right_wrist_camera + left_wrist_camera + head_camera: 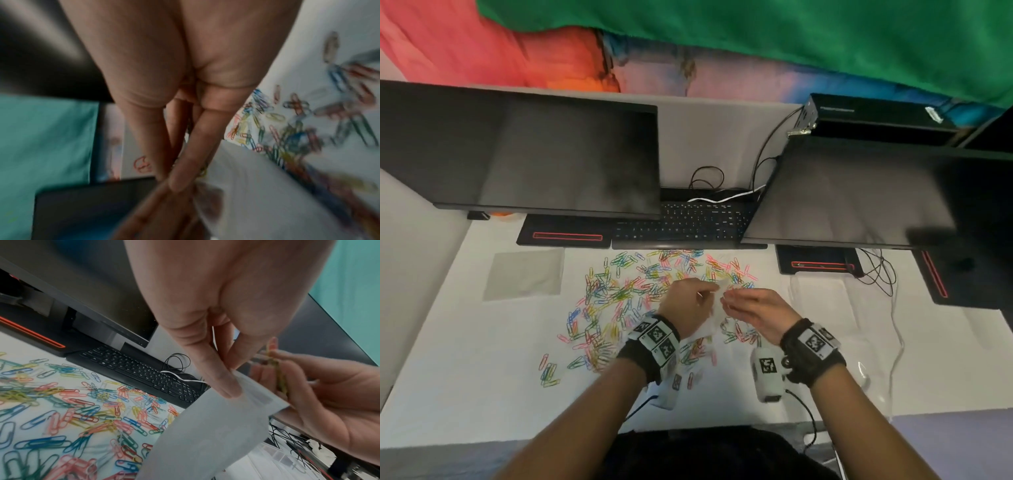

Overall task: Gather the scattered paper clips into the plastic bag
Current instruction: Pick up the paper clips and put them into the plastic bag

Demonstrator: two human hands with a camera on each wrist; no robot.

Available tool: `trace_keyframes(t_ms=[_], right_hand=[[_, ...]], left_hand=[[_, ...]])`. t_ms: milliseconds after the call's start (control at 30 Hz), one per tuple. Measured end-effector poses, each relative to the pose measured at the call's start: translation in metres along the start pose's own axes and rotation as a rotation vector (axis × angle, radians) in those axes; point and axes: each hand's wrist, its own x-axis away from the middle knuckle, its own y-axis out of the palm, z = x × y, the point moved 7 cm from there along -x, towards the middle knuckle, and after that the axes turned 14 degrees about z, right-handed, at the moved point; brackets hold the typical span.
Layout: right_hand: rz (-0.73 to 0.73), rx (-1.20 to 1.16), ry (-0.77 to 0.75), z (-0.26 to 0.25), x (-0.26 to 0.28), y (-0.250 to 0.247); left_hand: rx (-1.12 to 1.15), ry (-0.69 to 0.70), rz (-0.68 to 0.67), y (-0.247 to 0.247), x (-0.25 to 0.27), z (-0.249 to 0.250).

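Observation:
Many coloured paper clips (619,298) lie scattered over the white table (465,377). My left hand (709,293) pinches the top edge of a clear plastic bag (714,317), which hangs above the clips. In the left wrist view the thumb and fingers (226,386) grip the plastic bag (205,434) at its mouth. My right hand (729,300) is just right of the bag's mouth and holds a small bunch of yellow-green clips (280,376) in its curled fingers. The right wrist view is blurred, showing my right fingers (185,162) close together above the bag (257,203).
Two dark monitors (534,154) (859,195) overhang the back of the table, with a black keyboard (688,222) between them. Cables (876,270) trail at the right. A grey sheet (524,274) lies at the left and clear plastic (822,298) at the right.

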Motion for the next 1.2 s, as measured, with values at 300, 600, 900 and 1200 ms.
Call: trace_keyframes(t_ms=[300,600,900,1200], right_hand=[[0.143,0.791,-0.519,-0.009,-0.017,0.002],[0.06,0.934,-0.693,-0.014,-0.018,0.019],[0.063,0.718,-0.447,-0.023,-0.035,-0.038],[0.334,1.259,-0.166,0.087,-0.06,-0.107]], left_hand=[[-0.034,-0.11,0.084,0.014,0.005,0.01],[0.028,-0.179,0.126,0.01,0.007,0.007],[0.052,-0.216,0.164,-0.013,0.004,-0.002],[0.198,-0.202,0.262,-0.047,-0.001,-0.02]])
